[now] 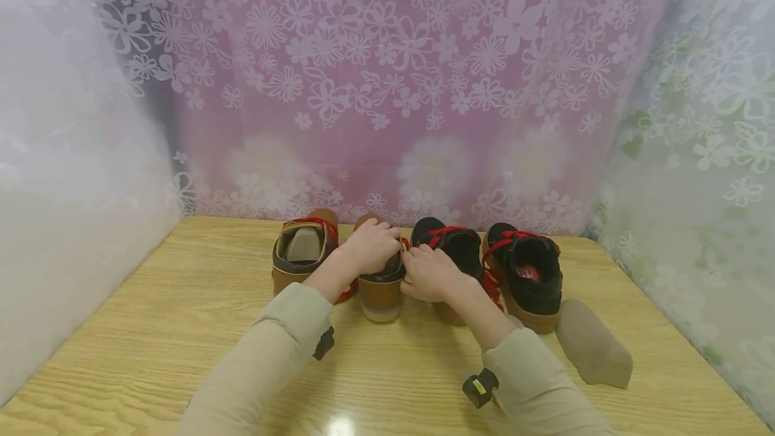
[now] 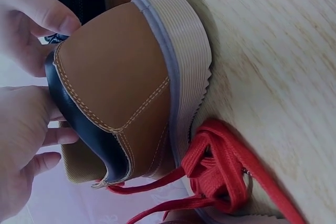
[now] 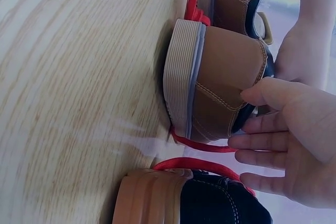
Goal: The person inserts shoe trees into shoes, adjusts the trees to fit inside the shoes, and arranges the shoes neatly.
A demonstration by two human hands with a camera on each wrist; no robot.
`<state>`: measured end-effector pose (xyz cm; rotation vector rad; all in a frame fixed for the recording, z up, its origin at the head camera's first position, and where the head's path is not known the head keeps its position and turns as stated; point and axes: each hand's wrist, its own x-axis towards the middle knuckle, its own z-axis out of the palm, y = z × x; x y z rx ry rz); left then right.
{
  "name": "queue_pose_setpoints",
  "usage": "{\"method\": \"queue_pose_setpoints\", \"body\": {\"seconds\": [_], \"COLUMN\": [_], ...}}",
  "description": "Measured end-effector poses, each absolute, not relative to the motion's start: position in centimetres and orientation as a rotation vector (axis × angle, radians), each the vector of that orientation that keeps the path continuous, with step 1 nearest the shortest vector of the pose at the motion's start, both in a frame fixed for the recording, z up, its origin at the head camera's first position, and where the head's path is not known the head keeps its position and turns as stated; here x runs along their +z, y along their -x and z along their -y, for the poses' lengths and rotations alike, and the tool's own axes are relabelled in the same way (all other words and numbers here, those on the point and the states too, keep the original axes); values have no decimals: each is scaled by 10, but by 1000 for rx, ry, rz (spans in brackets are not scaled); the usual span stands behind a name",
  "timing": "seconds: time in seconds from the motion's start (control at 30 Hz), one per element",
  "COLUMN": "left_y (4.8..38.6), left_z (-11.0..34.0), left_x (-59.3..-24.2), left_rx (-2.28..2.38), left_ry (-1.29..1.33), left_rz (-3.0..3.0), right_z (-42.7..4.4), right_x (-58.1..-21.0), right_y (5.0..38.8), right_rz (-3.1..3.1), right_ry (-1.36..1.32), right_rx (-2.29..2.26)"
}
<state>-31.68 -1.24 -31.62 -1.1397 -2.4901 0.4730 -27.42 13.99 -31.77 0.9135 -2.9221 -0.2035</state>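
Between both hands stands a brown shoe (image 1: 380,298) with a dark collar, heel toward me. My left hand (image 1: 371,246) lies over its opening; in the left wrist view some fingers of that hand (image 2: 21,145) reach behind the collar, the others loosely bent beside the tongue (image 2: 81,163). My right hand (image 1: 431,274) is at the shoe's right side. In the right wrist view the right hand (image 3: 299,135) has its thumb on the brown leather (image 3: 226,59) and its forefinger across the collar edge, pinching it, the other fingers extended. The shoe's inside is mostly hidden.
Another brown shoe with a beige insert (image 1: 305,245) inside stands at the left. Two black shoes with red laces stand at the right, the farther one (image 1: 541,291) beside a loose beige insert (image 1: 593,345). Red laces (image 2: 220,171) lie between the brown shoes.
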Motion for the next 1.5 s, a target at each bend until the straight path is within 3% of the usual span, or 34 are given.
{"method": "queue_pose_setpoints", "body": {"seconds": [0.83, 1.5], "left_y": [313, 297], "left_z": [15, 11], "left_x": [-320, -317], "left_rx": [303, -28], "left_ry": [1012, 954], "left_rz": [2471, 2484], "right_z": [-146, -187], "right_x": [-310, -284], "right_y": [260, 246], "right_rz": [3028, 3033], "right_ry": [-830, -815], "right_rx": [-97, 300]}}
